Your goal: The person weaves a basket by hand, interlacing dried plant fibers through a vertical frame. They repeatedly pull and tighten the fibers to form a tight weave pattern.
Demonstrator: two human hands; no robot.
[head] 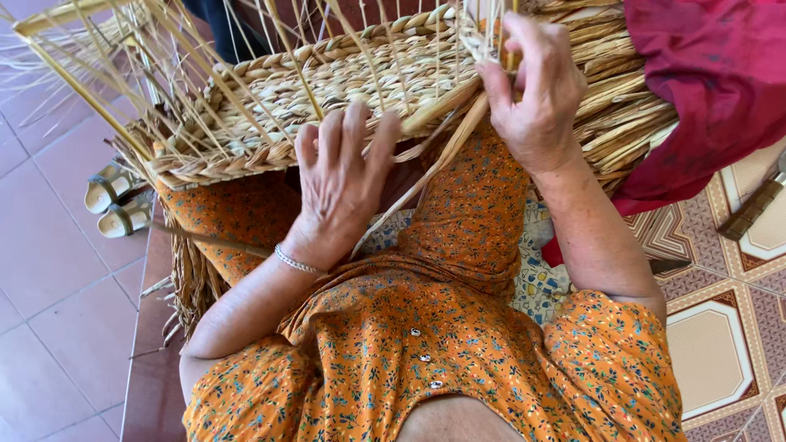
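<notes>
The half-woven tan straw basket (327,90) lay tilted across my lap, and my left hand (340,184) pressed spread and flat against its near edge. My right hand (536,90) pinched a flat dry straw strand (446,151) just above that edge; it seemed light, stiff and brittle, best gripped close to the weave

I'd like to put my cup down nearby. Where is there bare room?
Bare pink floor lies left, below the sandals. Patterned tiles at right are open beside the red cloth. The lap is crowded: basket, straw, left hand, right hand.
</notes>
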